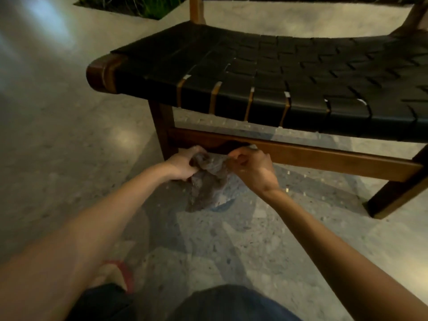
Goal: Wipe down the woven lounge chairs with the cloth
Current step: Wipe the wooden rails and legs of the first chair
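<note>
A lounge chair with a black woven seat (266, 72) and a brown wooden frame fills the upper right. Its low front crossbar (324, 156) runs between the front legs. A grey-brown cloth (206, 181) hangs crumpled in front of that crossbar, just above the floor. My left hand (183, 165) grips the cloth's left top edge. My right hand (252, 167) pinches its right top edge. Both hands are close to the crossbar near the left front leg (162, 130).
Speckled terrazzo floor (69, 135) spreads to the left and below. A planter with green grass (143, 5) sits at the top left. My knees in dark trousers and a red-strapped sandal (122, 276) are at the bottom. The chair's right front leg (398, 193) stands at right.
</note>
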